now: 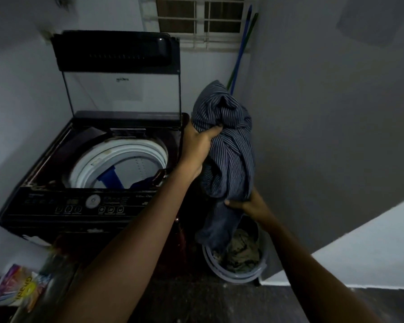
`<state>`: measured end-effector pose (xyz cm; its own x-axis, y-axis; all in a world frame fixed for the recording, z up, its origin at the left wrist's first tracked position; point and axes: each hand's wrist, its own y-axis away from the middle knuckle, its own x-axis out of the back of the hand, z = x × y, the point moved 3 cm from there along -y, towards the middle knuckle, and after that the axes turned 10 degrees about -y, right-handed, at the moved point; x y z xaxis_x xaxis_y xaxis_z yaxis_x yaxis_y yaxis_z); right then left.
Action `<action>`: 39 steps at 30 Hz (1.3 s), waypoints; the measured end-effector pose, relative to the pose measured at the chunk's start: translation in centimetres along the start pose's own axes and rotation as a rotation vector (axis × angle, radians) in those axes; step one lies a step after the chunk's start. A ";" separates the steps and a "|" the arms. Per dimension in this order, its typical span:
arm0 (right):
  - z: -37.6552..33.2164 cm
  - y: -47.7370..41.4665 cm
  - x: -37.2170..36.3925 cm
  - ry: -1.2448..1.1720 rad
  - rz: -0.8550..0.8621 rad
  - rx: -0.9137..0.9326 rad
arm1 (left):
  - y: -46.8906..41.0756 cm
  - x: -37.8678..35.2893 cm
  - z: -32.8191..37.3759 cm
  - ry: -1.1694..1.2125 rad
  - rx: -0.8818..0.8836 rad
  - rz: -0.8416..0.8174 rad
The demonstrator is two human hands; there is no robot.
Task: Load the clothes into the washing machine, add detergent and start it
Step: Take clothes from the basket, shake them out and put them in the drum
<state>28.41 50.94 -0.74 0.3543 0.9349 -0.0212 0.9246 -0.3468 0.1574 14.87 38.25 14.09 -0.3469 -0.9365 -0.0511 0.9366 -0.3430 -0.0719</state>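
Observation:
A dark top-loading washing machine (63, 206) stands at the left with its lid (117, 52) raised and its white drum (126, 159) showing; a dark blue cloth lies inside. A blue striped garment (229, 145) hangs in the air to the right of the machine, above a grey laundry bucket (247, 275). My left hand (200, 145) grips the garment's upper bunch. My right hand (250, 203) grips its lower part. A colourful detergent packet (19, 285) lies at the bottom left.
More crumpled clothes (241, 250) lie in the bucket on the floor beside the machine. A grey wall closes the right side. Blue and green stick handles (241, 47) lean in the corner under a barred window (201, 15).

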 end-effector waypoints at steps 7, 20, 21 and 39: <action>-0.8 -1.4 3.0 -0.106 0.520 0.070 | -1.2 7.3 -0.8 -0.236 -0.062 0.133; -17.5 -2.9 -13.7 -0.392 0.053 0.168 | -0.9 11.7 -0.4 -0.337 -0.095 -0.326; -17.6 -3.2 -14.2 -0.475 0.005 0.128 | -1.2 12.3 -0.1 -0.381 -0.127 -0.323; -4.7 -8.3 -15.5 -0.131 0.184 -0.004 | -7.2 17.8 -1.5 -0.156 -0.046 0.189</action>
<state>14.61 39.68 2.94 0.5320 0.8383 -0.1196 0.8425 -0.5098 0.1741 1.90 24.10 12.15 -0.1505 -0.9848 0.0866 0.9796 -0.1604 -0.1213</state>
